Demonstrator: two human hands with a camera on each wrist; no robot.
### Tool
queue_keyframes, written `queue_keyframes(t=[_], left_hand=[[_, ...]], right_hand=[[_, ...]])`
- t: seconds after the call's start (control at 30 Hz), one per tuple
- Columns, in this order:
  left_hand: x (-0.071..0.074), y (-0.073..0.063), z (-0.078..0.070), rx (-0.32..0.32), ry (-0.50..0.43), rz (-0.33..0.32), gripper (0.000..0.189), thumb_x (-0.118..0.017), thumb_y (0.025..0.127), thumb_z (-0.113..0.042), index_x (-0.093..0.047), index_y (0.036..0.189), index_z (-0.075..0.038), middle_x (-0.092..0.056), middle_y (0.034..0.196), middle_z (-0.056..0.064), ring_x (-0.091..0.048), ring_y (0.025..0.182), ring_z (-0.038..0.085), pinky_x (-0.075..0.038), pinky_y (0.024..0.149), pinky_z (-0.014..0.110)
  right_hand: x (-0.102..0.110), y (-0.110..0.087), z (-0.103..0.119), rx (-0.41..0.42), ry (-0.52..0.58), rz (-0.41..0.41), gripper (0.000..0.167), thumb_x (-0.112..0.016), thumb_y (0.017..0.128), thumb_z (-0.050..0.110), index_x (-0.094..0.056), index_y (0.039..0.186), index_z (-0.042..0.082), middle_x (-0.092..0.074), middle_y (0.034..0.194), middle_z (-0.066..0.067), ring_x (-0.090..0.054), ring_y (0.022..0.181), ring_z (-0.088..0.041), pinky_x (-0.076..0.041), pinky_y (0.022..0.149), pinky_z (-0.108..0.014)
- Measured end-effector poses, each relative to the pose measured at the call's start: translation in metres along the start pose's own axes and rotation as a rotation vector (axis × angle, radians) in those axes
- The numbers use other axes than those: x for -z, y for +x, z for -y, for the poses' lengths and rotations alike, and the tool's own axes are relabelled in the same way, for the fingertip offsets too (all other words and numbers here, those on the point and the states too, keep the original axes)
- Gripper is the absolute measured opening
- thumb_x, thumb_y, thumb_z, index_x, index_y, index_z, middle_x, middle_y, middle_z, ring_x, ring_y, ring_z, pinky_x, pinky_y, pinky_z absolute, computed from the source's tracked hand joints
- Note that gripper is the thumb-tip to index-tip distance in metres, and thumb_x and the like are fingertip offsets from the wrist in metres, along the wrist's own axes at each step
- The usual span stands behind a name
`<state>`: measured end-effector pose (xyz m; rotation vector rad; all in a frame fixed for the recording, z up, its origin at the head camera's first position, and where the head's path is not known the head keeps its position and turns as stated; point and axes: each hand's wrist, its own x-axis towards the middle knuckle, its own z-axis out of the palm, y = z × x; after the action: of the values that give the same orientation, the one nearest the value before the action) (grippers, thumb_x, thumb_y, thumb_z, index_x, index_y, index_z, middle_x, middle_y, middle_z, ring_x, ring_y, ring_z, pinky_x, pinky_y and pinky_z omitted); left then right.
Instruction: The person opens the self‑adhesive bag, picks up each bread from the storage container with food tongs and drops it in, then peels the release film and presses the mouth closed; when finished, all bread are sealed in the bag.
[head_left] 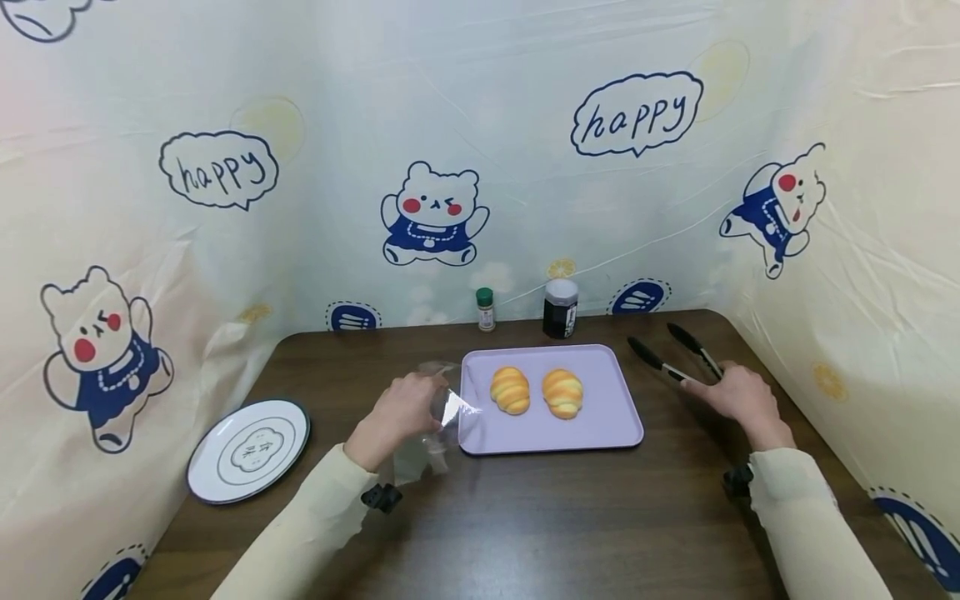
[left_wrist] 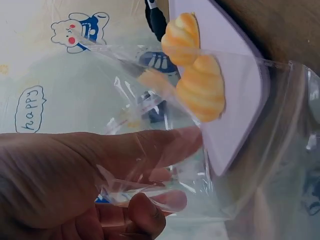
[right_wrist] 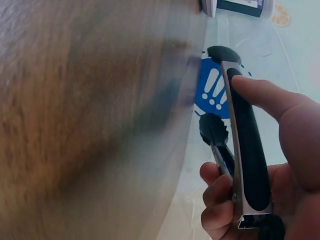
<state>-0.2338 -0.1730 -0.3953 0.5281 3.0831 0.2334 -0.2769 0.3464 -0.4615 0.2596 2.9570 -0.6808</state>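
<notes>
My left hand (head_left: 405,408) holds a clear plastic bag (head_left: 453,408) beside the left edge of a lilac tray (head_left: 600,421). In the left wrist view, the thumb and index finger spread within or behind the bag's film, and the other fingers curl; which side of the film they lie on is hard to tell. Two golden bread rolls (head_left: 510,390) rest side by side on the tray. To the tray's right, my right hand (head_left: 744,404) grips a pair of tongs (right_wrist: 247,145) with black tips, their arms spread apart. The thumb lies along the black handle.
At the far left of the brown table (head_left: 525,533) lies a white plate (head_left: 206,467) with a dark rim. A small green-capped shaker (head_left: 486,310) and a dark jar (head_left: 560,310) with a white lid stand behind the tray. Printed cloth walls (head_left: 525,208) enclose the table's back and sides.
</notes>
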Motion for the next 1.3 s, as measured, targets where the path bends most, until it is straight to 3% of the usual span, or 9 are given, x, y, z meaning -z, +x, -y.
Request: queue_keyframes(t=[0.13,0.27,0.43,0.63,0.8,0.9,1.07,1.17,1.3], left_hand=[[0.009,-0.002,0.005,0.023,0.051,0.003,0.046,-0.088,0.068,-0.012,-0.069,0.110,-0.008,-0.069,0.092,0.008,-0.060,0.074,0.023,-0.055,0.062,0.041],[0.018,-0.003,0.007,0.028,0.060,0.046,0.044,-0.087,0.069,-0.009,-0.070,0.110,-0.009,-0.069,0.095,0.009,-0.060,0.075,0.024,-0.055,0.061,0.041],[0.020,-0.002,0.006,-0.010,-0.006,0.089,0.056,-0.089,0.071,-0.014,-0.068,0.123,-0.010,-0.071,0.113,0.010,-0.065,0.091,0.026,-0.057,0.073,0.043],[0.008,0.004,0.004,-0.044,-0.099,0.057,0.062,-0.089,0.073,-0.020,-0.065,0.129,-0.007,-0.069,0.123,0.013,-0.066,0.107,0.030,-0.057,0.088,0.047],[0.007,0.000,0.007,-0.043,0.021,-0.015,0.053,-0.088,0.070,-0.011,-0.068,0.119,-0.009,-0.070,0.109,0.011,-0.064,0.077,0.024,-0.057,0.062,0.040],[0.012,-0.006,0.007,-0.018,0.107,-0.077,0.037,-0.082,0.075,-0.005,-0.070,0.109,-0.008,-0.069,0.100,0.011,-0.059,0.063,0.023,-0.054,0.052,0.040],[0.024,-0.016,0.000,0.029,0.205,-0.139,0.030,-0.071,0.081,0.004,-0.071,0.109,-0.007,-0.067,0.100,0.017,-0.064,0.066,0.034,-0.055,0.052,0.047],[0.029,-0.020,-0.004,0.062,0.245,-0.132,0.033,-0.069,0.081,0.006,-0.070,0.112,-0.006,-0.066,0.104,0.020,-0.066,0.072,0.039,-0.056,0.055,0.049],[0.027,-0.018,-0.003,0.063,0.246,-0.099,0.033,-0.069,0.083,0.006,-0.070,0.113,-0.007,-0.066,0.106,0.018,-0.066,0.070,0.036,-0.056,0.055,0.046]], right_hand=[[0.001,0.000,0.000,0.030,-0.008,-0.017,0.109,-0.057,0.079,0.080,-0.042,0.136,-0.011,-0.056,0.114,-0.034,-0.055,0.088,-0.040,-0.047,0.061,-0.043],[0.001,-0.001,0.001,0.032,-0.012,-0.018,0.108,-0.057,0.079,0.080,-0.042,0.137,-0.010,-0.056,0.115,-0.034,-0.055,0.088,-0.040,-0.047,0.061,-0.043],[0.002,-0.002,0.004,0.037,-0.008,-0.035,0.109,-0.056,0.078,0.082,-0.042,0.138,-0.009,-0.056,0.117,-0.034,-0.055,0.090,-0.041,-0.048,0.063,-0.045],[0.003,-0.003,0.007,0.051,-0.008,-0.063,0.108,-0.056,0.078,0.082,-0.043,0.137,-0.007,-0.057,0.117,-0.034,-0.056,0.091,-0.043,-0.048,0.065,-0.048],[0.003,-0.003,0.007,0.067,-0.011,-0.079,0.106,-0.056,0.078,0.082,-0.044,0.136,-0.007,-0.057,0.118,-0.033,-0.056,0.091,-0.041,-0.049,0.066,-0.048],[0.002,-0.003,0.008,0.073,-0.009,-0.086,0.105,-0.056,0.078,0.081,-0.045,0.135,-0.007,-0.058,0.116,-0.032,-0.056,0.091,-0.041,-0.049,0.065,-0.048],[0.002,-0.004,0.009,0.079,-0.016,-0.098,0.108,-0.058,0.078,0.081,-0.044,0.138,-0.008,-0.057,0.119,-0.034,-0.057,0.093,-0.044,-0.048,0.065,-0.050],[0.002,-0.004,0.010,0.082,-0.024,-0.104,0.109,-0.058,0.078,0.081,-0.044,0.139,-0.008,-0.057,0.122,-0.035,-0.058,0.096,-0.046,-0.048,0.067,-0.052],[0.003,-0.005,0.012,0.083,-0.030,-0.111,0.109,-0.058,0.078,0.081,-0.043,0.139,-0.009,-0.056,0.123,-0.035,-0.057,0.096,-0.046,-0.048,0.068,-0.053]])
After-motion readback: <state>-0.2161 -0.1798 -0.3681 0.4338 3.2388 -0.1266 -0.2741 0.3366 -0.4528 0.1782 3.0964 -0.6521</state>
